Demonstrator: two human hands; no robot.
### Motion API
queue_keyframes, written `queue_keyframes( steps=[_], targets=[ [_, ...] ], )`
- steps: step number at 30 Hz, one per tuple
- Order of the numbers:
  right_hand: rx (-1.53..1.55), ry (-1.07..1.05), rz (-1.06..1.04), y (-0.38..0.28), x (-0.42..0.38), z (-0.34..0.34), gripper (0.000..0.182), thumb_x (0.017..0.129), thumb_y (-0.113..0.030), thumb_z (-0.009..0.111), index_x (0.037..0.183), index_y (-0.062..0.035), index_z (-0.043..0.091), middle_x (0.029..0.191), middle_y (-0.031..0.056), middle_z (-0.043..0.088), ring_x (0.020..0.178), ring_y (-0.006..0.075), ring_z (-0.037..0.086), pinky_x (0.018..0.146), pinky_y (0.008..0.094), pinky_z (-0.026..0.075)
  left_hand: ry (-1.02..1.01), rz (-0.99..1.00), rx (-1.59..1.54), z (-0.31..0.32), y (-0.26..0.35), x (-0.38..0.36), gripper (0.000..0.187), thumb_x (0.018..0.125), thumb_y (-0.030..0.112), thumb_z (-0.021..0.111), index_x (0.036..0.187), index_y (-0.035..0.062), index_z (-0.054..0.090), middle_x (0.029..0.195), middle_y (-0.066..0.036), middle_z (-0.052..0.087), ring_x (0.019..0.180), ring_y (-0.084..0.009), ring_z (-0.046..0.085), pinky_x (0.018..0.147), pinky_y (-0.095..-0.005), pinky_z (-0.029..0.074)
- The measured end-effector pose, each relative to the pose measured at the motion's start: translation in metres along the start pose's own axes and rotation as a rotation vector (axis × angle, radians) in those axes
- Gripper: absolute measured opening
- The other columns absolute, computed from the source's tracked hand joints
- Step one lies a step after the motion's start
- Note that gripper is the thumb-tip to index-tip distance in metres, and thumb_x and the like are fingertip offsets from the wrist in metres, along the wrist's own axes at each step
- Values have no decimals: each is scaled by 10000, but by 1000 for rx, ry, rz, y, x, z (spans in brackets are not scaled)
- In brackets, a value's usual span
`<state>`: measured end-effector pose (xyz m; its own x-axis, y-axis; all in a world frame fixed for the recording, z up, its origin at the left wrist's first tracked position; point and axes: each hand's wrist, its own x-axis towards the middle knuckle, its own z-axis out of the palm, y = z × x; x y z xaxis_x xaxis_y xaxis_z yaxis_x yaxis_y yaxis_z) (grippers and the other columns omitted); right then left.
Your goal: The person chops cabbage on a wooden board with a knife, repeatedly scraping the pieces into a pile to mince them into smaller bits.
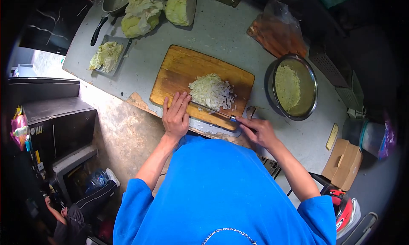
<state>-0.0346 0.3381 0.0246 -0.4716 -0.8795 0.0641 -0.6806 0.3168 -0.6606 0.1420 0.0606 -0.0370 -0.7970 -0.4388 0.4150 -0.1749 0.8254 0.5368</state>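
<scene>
A wooden cutting board [179, 66] lies near the table's front edge, with a heap of chopped cabbage [211, 91] on its middle. My right hand [260, 132] is closed around the handle of a knife [213, 111] at the board's near right corner. The blade points left along the near side of the heap. My left hand [176, 116] lies on the board's near left edge, fingers stretched out, their tips close to the knife's tip and the heap.
A metal bowl [314, 96] of chopped cabbage stands right of the board. Behind it lies a plastic bag of carrots [277, 32]. Cabbage heads [140, 17], a frying pan [115, 1] and a tray [123, 53] with cabbage leaves are back left. Another person [81, 213] is at lower left.
</scene>
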Motion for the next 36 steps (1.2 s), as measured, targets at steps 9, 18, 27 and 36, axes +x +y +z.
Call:
queue_keyframes(
  steps=[9, 18, 27, 36],
  targets=[
    [-117, -72, -4, -18, 5, -24, 382, 940, -227, 718, 1320, -262, 719, 631, 94, 570, 546, 281, 600, 509, 416, 478, -13, 19, 20, -1, -2, -2, 562, 808, -15, 557, 1348, 78, 681, 1421, -92, 647, 1392, -299, 550, 1223, -538, 269],
    [-260, -135, 37, -49, 12, -47, 387, 905, -216, 759, 1287, -277, 742, 618, 85, 557, 544, 271, 601, 498, 414, 475, -40, 8, 27, -4, -1, -2, 613, 796, 2, 596, 1397, 114, 646, 1452, -64, 626, 1412, -267, 531, 1230, -545, 276],
    [-158, 127, -12, -39, -1, -18, 371, 874, -154, 790, 1235, -233, 765, 746, 88, 636, 567, 278, 633, 540, 383, 534, -24, 24, 5, -8, -1, -4, 530, 846, 33, 615, 1368, 102, 669, 1439, -58, 636, 1427, -228, 517, 1234, -528, 283],
    [-163, 77, -76, -18, -8, 7, 403, 857, -129, 800, 1249, -206, 753, 754, 84, 617, 562, 270, 625, 512, 383, 514, -49, 67, 25, -8, -5, -1, 594, 800, 29, 603, 1389, 81, 653, 1487, -66, 602, 1447, -238, 498, 1237, -529, 272]
  ],
)
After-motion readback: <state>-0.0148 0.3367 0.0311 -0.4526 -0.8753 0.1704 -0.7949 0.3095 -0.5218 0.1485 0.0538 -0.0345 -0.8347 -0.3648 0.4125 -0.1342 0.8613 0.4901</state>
